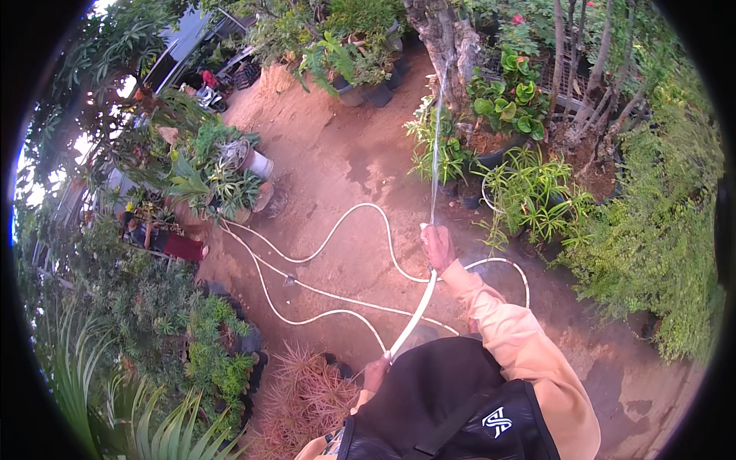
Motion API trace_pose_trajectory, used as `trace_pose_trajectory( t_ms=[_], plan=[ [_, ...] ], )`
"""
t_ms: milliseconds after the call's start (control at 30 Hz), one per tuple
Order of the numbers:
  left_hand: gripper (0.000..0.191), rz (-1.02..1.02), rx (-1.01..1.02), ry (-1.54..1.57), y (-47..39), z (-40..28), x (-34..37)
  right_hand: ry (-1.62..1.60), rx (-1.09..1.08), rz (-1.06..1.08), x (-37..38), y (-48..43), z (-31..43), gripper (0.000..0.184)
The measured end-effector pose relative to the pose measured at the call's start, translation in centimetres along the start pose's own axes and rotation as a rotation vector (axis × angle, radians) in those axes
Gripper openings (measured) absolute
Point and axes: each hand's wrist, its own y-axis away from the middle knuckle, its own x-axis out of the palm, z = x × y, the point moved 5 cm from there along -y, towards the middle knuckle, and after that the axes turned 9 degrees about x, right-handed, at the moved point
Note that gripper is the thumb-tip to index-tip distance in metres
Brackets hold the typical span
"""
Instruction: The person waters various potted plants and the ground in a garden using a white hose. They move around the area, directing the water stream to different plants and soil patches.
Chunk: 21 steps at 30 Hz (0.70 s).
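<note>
A white garden hose [422, 307] runs between my two hands in front of my body. My right hand [439, 247] is wrapped around it close to its outlet end. From there a thin stream of water [438, 155] shoots forward towards a thick tree trunk [445, 43] and the potted plants at its foot. Lower and to the left, my left hand [376, 372] grips the same hose near my waist. More of the hose lies in loose curves over the reddish soil [345, 172].
Red-leaved plants [305, 397] grow close by my left hand. Feathery green bushes [661, 224] and a strappy-leaved plant [537, 192] line the right. Potted plants [215, 178] stand at left, near a person [167, 241]. Farther back are a motorcycle [211, 99] and black pots [374, 92].
</note>
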Motion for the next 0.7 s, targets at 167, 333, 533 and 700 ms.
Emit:
trace_pose_trajectory(
  t_ms=[167,333,533,700],
  plan=[
    [0.051,0.086,-0.048,0.01,-1.6,1.8,-2.3,0.25,-0.067,-0.069,2.3,2.3,2.8,0.044],
    [0.051,0.113,0.053,0.044,-2.6,2.5,-5.6,0.226,-0.173,-0.141,6.0,3.2,2.9,0.042],
    [0.053,0.146,0.019,0.024,-3.0,3.7,-10.9,0.135,-0.069,-0.155,11.0,4.2,0.4,0.044],
    [0.054,0.175,0.073,-0.064,-3.6,4.2,-14.1,0.113,-0.053,-0.212,13.6,5.7,-0.5,0.044]
  ],
)
